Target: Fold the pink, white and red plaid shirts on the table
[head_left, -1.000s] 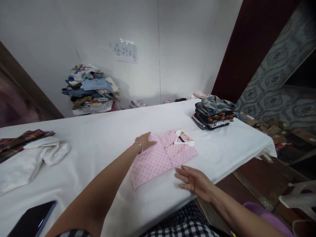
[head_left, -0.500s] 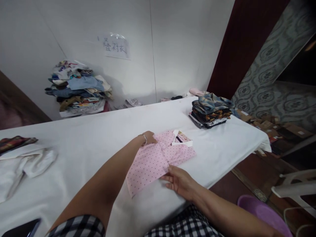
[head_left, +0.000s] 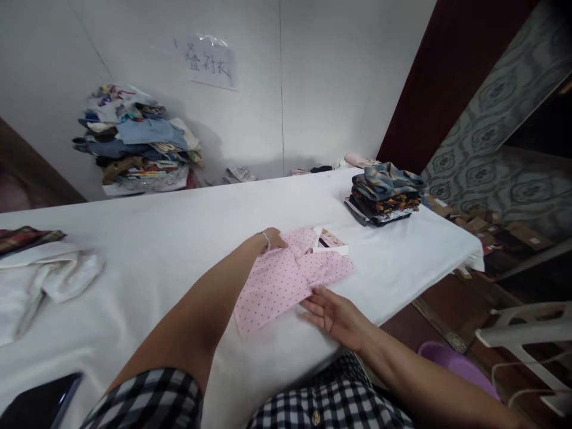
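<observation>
A pink shirt (head_left: 277, 286) with small dark dots lies partly folded on the white-covered table, its white collar (head_left: 330, 249) toward the right. At its far edge, my left hand (head_left: 273, 239), with a bracelet at the wrist, has its fingers closed over the fabric. My right hand (head_left: 335, 314) is at the near edge, its thumb touching the shirt and its other fingers stretched out and apart just below the edge.
A folded clothes stack (head_left: 386, 193) stands at the table's right end. A taller clothes pile (head_left: 143, 143) is at the back left. White cloth (head_left: 53, 274), plaid cloth (head_left: 29, 239) and a dark phone (head_left: 40, 402) lie left. A white stool (head_left: 522, 333) and purple basin (head_left: 456, 366) are below right.
The whole view has shifted slightly. My left hand keeps its place on the shirt's far edge; my right hand has slid a little to the right along the near edge, fingers looser.
</observation>
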`<state>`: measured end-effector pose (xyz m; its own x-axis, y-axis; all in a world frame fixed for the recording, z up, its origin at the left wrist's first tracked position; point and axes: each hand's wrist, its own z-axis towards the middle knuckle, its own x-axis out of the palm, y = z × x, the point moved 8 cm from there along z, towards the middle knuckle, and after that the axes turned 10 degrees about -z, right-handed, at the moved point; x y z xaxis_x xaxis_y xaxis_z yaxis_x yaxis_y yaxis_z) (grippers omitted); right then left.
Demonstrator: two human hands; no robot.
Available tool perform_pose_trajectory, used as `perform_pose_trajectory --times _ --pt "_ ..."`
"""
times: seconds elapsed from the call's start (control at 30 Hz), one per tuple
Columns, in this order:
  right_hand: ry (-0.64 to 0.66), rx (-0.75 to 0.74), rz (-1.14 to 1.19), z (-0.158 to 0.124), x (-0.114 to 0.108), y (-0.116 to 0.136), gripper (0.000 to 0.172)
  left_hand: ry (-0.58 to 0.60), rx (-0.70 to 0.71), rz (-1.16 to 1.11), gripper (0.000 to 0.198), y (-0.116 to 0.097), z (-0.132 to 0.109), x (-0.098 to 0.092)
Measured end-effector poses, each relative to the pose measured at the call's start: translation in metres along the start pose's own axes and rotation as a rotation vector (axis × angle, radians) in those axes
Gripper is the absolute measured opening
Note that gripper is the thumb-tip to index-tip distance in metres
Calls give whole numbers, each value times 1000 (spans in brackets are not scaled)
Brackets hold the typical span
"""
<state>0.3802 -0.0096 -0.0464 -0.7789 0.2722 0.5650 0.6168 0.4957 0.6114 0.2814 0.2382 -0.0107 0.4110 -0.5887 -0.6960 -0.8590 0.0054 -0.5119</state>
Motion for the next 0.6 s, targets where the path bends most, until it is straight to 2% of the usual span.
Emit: perform_pose_trajectory --times 0.13,0.3,0.47,0.6 --pt "63 60 20 15 13 -10 22 29 23 12 77 -2 -3 3" --pt "-7 172 -243 28 12 -18 34 27 43 13 79 1 -3 0" --pt "-29 77 -422 35 16 -6 11 20 50 13 79 2 0 1" --pt "-67 -7 -449 32 18 -3 8 29 39 6 79 3 2 2"
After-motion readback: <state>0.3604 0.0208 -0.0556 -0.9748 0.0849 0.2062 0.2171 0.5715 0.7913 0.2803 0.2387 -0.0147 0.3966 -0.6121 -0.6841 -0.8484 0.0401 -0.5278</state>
